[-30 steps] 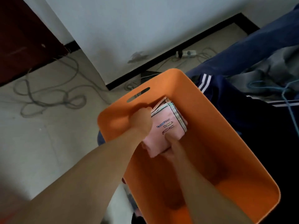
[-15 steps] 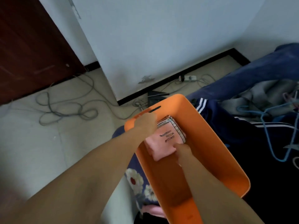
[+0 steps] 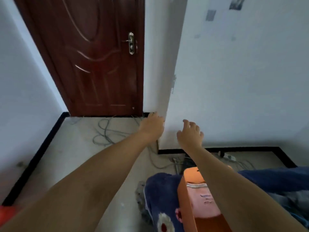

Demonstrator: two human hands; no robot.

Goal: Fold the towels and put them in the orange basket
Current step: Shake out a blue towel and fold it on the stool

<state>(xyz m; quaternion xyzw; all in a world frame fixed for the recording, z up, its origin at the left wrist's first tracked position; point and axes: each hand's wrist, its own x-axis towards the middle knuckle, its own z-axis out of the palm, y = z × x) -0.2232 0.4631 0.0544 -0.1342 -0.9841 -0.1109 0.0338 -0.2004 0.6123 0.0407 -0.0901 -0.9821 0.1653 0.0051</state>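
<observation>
The orange basket (image 3: pixel 186 201) sits low at the bottom right, partly behind my right forearm. Inside it lies a folded pink towel (image 3: pixel 203 203) with a striped edge and small printed marks. My left hand (image 3: pixel 151 125) is raised well above and beyond the basket, fingers relaxed, holding nothing. My right hand (image 3: pixel 190 133) hovers beside it with fingers spread loosely, also holding nothing. Both hands are far from the towel.
A dark wooden door (image 3: pixel 93 56) stands ahead left, a white wall corner (image 3: pixel 160 81) beside it. Loose cables (image 3: pixel 107 131) lie on the pale floor. Blue floral fabric (image 3: pixel 160 198) lies left of the basket, a power strip (image 3: pixel 229 157) by the baseboard.
Both hands have let go of the pink towel and lifted out of the basket. The view has tilted up towards the door and wall.
</observation>
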